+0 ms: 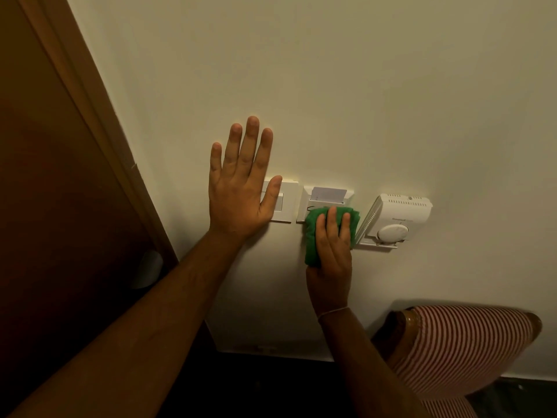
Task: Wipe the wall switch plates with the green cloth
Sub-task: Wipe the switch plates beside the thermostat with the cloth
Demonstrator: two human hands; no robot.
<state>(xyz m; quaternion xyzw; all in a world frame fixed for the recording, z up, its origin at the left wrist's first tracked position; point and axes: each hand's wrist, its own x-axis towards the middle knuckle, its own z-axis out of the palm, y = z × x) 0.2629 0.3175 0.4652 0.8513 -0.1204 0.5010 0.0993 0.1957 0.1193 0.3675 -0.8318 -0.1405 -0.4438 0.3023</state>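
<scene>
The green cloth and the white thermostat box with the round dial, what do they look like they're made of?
The green cloth, bunched under the right hand, looks like soft matte fabric, possibly microfibre: it folds thickly and shows no shine. The white thermostat box with the round dial looks like moulded plastic with a smooth satin finish, judging by its vent slots and rounded edges.

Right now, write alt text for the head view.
A right hand presses a green cloth over the lower part of a white key-card switch plate on a cream wall, while the left hand lies flat, partly covering the neighbouring light switch plate. A thermostat sits to the right.
</scene>
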